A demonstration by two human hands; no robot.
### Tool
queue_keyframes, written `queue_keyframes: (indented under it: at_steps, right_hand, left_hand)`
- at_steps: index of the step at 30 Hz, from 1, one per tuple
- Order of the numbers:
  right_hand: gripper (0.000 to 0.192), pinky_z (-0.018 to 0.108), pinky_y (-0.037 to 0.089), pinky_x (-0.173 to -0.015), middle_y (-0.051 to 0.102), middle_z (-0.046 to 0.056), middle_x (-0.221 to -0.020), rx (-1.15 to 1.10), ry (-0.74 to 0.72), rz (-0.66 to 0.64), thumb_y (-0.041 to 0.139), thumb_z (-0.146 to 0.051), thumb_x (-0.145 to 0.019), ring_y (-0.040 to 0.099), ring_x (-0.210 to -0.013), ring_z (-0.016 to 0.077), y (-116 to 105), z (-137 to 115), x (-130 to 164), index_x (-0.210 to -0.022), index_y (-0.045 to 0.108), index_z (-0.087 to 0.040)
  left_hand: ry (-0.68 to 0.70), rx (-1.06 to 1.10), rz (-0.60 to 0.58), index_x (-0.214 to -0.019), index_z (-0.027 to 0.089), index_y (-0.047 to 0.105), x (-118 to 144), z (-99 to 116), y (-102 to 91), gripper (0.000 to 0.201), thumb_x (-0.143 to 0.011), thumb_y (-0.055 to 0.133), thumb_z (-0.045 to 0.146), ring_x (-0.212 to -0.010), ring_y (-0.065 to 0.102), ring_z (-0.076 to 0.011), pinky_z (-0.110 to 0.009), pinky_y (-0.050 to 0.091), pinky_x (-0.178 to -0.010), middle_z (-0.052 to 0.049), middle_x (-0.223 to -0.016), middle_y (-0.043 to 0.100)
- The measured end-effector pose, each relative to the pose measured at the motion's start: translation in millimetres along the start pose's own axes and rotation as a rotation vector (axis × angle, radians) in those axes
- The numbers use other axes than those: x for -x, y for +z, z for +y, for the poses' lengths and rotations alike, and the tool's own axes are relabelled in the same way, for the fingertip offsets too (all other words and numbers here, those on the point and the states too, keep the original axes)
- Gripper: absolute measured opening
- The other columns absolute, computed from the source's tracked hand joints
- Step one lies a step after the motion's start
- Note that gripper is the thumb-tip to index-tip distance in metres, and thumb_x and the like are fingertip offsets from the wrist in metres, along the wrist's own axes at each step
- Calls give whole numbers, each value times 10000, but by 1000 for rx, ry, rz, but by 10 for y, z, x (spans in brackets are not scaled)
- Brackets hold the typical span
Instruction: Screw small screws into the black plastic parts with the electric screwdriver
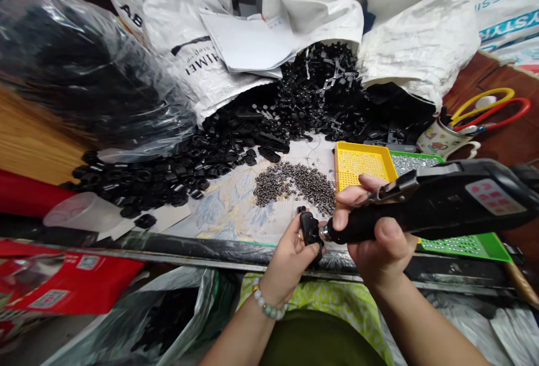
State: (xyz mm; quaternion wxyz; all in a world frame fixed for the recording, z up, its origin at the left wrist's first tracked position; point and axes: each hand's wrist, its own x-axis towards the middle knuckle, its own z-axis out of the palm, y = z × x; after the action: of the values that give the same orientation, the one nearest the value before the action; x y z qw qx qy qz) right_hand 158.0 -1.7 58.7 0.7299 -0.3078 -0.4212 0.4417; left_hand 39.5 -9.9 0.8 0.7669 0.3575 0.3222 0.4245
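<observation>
My right hand (pixel 379 231) grips a black electric screwdriver (pixel 442 200), held level with its metal tip pointing left. That tip meets a small black plastic part (pixel 309 227) which my left hand (pixel 290 256) pinches near the table's front edge. A beaded bracelet sits on the left wrist. Just beyond the hands lies a loose heap of small grey screws (pixel 295 183) on the patterned table cover.
A large pile of black plastic parts (pixel 236 136) spills from white woven sacks (pixel 412 29) at the back. A yellow tray (pixel 364 164) and a green tray (pixel 467 245) sit right. A mug with scissors (pixel 446 136) stands far right. A clear bag of black parts (pixel 76 74) fills the left.
</observation>
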Motion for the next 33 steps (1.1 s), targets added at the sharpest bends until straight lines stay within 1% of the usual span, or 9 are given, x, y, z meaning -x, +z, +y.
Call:
queue_keyframes:
  at_steps: [3,8,11,15,20,22,26,30,33]
  right_hand:
    - [376,285,499,-496,640,18,-864,-2,-33,-4,590,-393,-743,580,-557,116,1,8,-3,-1074,530,-226]
    - [376,285,496,-484,638,20,-862,19,-71,-36,586,-416,-750,580,-546,115,-10,41,-14,-1077,532,-238]
    - [374,285,505,-507,639,25,-871,40,-92,-63,565,-420,-769,588,-560,114,-30,53,-4,-1096,532,-240]
    - [370,287,520,-537,632,29,-891,9,-72,-102,554,-403,-787,589,-590,113,-47,50,10,-1119,526,-241]
    - [374,294,521,-533,631,33,-890,11,-101,-126,554,-401,-789,584,-583,117,-29,71,10,-1125,524,-239]
    - [381,303,524,-541,632,37,-894,9,-107,-138,560,-400,-786,582,-579,119,-21,80,14,-1130,517,-241]
    - [393,312,529,-542,623,31,-876,22,-84,-144,577,-402,-776,575,-581,122,-22,83,28,-1133,511,-249]
    - [387,296,524,-544,617,26,-871,30,-85,-132,565,-409,-784,577,-585,114,-30,80,40,-1131,516,-247]
    - [383,281,516,-528,614,27,-868,28,-80,-122,558,-401,-791,574,-589,112,-34,84,52,-1136,516,-240]
  left_hand:
    - [-10,-12,7,-1241,200,444,-3,-2,-3,468,-792,569,160,-963,527,-176,-272,433,-794,-75,-1156,561]
    - [-19,-23,40,-1284,191,414,-18,-23,-5,553,-765,602,163,-998,537,-191,-285,425,-836,-76,-1121,584]
    - [-15,-3,38,-1276,198,423,-13,-22,4,542,-766,606,180,-1008,539,-202,-294,430,-831,-79,-1118,592]
    - [-18,10,21,-1266,198,423,0,-9,16,513,-781,590,164,-1064,521,-206,-284,432,-832,-83,-1181,567]
    - [-41,13,47,-1262,215,418,-3,-1,-2,528,-772,608,159,-1107,509,-192,-258,421,-867,-62,-1274,520]
    - [-32,25,30,-1260,207,415,-6,3,-7,521,-777,605,166,-1140,492,-205,-278,409,-905,-72,-1264,528]
    - [-2,28,2,-1267,195,412,-13,13,1,527,-777,604,165,-1173,470,-221,-312,386,-952,-81,-1181,578]
    - [-11,19,10,-1279,215,406,-14,11,7,539,-779,597,150,-1166,477,-204,-278,402,-926,-70,-1252,542]
    - [-4,26,-4,-1284,220,409,-10,14,10,548,-775,602,154,-1168,476,-213,-281,411,-917,-77,-1320,492]
